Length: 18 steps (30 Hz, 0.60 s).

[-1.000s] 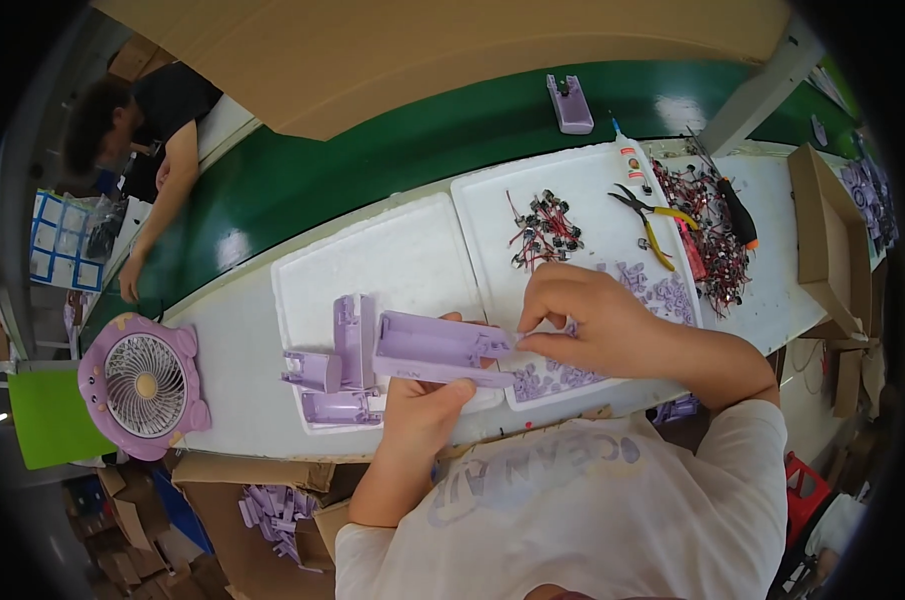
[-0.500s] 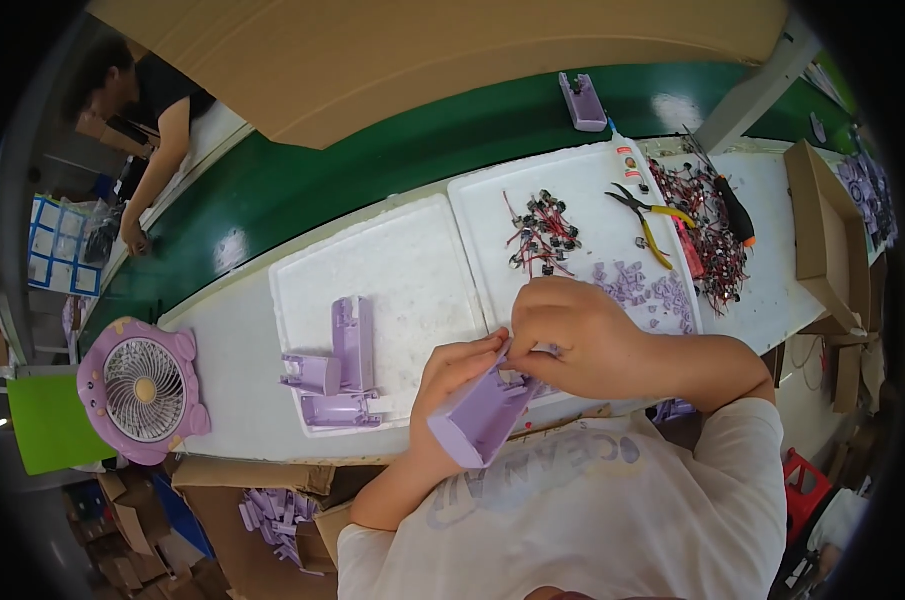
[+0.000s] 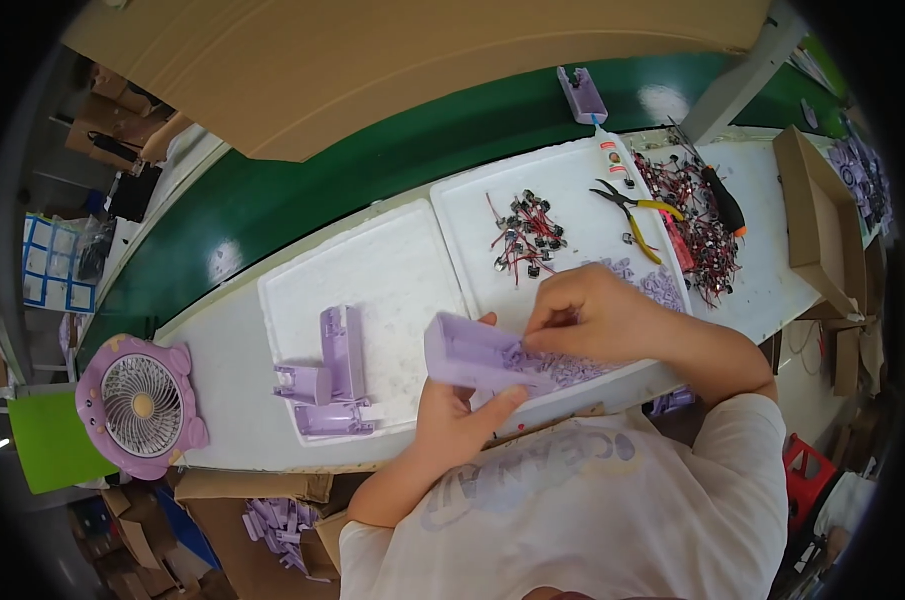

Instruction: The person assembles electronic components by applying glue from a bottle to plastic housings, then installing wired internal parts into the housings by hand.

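Note:
My left hand (image 3: 455, 425) grips a lilac plastic housing (image 3: 465, 352), a long open shell with its hollow side facing up. At the housing's right end, my right hand (image 3: 598, 315) has its thumb and fingers pinched together. Whatever is between those fingertips is too small to make out. Small lilac plastic pieces (image 3: 658, 290) lie on the white foam tray (image 3: 453, 195) beyond and beside my right hand. Farther back on this tray is a bunch of small dark components with red wires (image 3: 529, 232).
Three lilac housings (image 3: 343, 350) rest on the left foam tray (image 3: 398, 270). Yellow-handled pliers (image 3: 645, 206), a white glue bottle (image 3: 613, 158), a screwdriver (image 3: 725, 202) and a wired-component pile (image 3: 708, 250) sit right. A purple fan (image 3: 143, 405) stands left; an open carton (image 3: 818, 215) is far right.
The housing has turned from slanting down toward me to lying nearly level, open side up. My right hand has shifted slightly right. The co-worker at upper left is out of view.

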### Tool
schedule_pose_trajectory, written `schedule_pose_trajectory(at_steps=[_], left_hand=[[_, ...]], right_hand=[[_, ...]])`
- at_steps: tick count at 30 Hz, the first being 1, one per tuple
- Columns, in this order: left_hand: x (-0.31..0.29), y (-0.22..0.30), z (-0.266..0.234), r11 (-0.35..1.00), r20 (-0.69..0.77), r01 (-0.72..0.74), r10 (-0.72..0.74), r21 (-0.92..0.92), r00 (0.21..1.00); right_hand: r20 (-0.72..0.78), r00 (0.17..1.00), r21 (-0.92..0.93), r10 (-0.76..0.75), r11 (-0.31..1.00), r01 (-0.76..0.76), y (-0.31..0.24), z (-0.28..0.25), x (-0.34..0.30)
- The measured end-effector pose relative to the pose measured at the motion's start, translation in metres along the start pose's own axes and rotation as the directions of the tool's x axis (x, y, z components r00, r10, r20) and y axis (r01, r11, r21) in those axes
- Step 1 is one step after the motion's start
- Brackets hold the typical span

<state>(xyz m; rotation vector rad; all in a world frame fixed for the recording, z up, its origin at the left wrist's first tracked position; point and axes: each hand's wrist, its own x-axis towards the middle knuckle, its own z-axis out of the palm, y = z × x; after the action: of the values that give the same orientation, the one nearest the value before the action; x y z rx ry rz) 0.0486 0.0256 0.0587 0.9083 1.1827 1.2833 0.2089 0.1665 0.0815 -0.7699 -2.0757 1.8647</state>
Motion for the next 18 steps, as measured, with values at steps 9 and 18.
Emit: schedule_pose_trajectory(at_steps=[9,18], left_hand=[[0.005,-0.002,-0.019,0.921,-0.001,0.196,-0.208,-0.337,0.978],[0.002,-0.001,-0.02,0.887,-0.006,0.151,-0.171,-0.437,0.985]], right_hand=[[-0.339,0.853,-0.94,-0.396,0.165,-0.298,0.017,-0.103,0.009],[-0.197,0.95,-0.98,-0.244,0.068,-0.186,0.033,-0.142,0.028]])
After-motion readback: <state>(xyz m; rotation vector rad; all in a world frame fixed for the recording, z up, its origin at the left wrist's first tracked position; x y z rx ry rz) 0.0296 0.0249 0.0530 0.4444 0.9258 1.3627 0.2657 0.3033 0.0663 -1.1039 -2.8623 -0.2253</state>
